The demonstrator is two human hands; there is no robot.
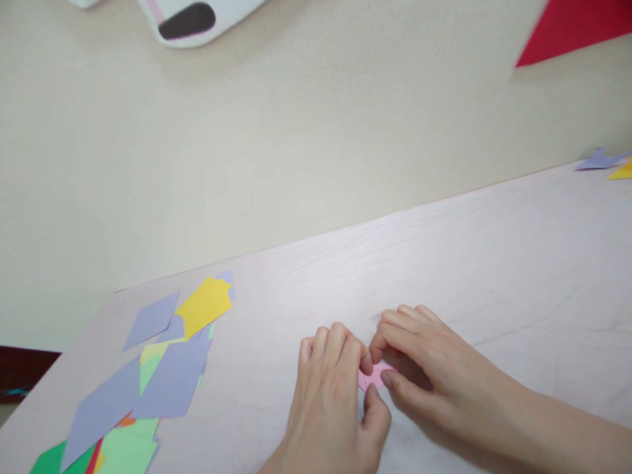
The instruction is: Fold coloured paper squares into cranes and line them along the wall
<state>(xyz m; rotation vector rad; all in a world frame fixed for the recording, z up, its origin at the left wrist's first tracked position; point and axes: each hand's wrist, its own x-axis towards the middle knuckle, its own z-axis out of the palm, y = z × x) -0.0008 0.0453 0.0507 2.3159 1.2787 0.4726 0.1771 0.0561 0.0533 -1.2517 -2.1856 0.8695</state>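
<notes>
Your left hand (pixel 332 392) and right hand (pixel 430 370) both hold the small pink piece of paper (pixel 374 375), which lies between them. Folding appears under way, judging by the line across it; you show no finished form, and what remains cannot be told. On each hand, thumb and forefinger stand narrowly apart at its edges, other fingers curled. Well left of your left hand lie overlapping flat yellow (pixel 206 307) and pale purple paper sheets (pixel 174 376).
</notes>
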